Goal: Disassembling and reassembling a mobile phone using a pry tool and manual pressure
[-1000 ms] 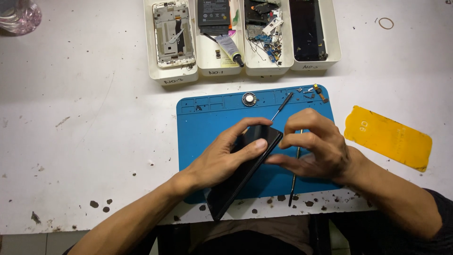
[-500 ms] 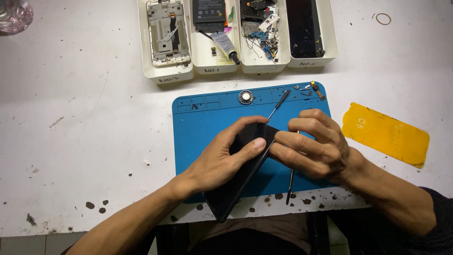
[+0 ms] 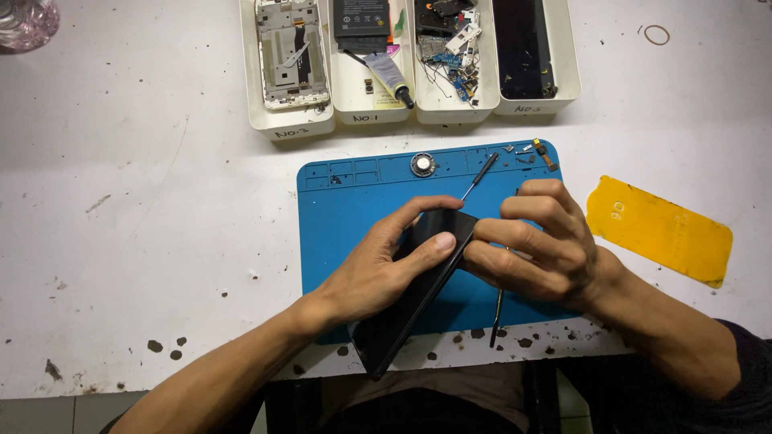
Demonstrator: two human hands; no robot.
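Note:
Both hands hold a black smartphone (image 3: 402,309) tilted on edge over a blue work mat (image 3: 346,217). My left hand (image 3: 378,269) wraps its back, thumb and index finger reaching to the upper end. My right hand (image 3: 535,245) pinches the phone's upper right edge with curled fingers. A thin screwdriver (image 3: 479,177) lies on the mat just beyond the hands, and another slim tool (image 3: 496,317) lies under my right hand.
Several white trays (image 3: 366,119) at the far edge hold a phone frame (image 3: 288,52), a battery (image 3: 360,20), a glue tube (image 3: 388,76), small parts and a dark screen (image 3: 523,48). A yellow plastic piece (image 3: 659,229) lies right of the mat. A small round speaker (image 3: 422,165) sits on the mat.
My view has shifted slightly. My right fingers have closed tighter on the phone's upper edge, and the left fingers have slid along its top end.

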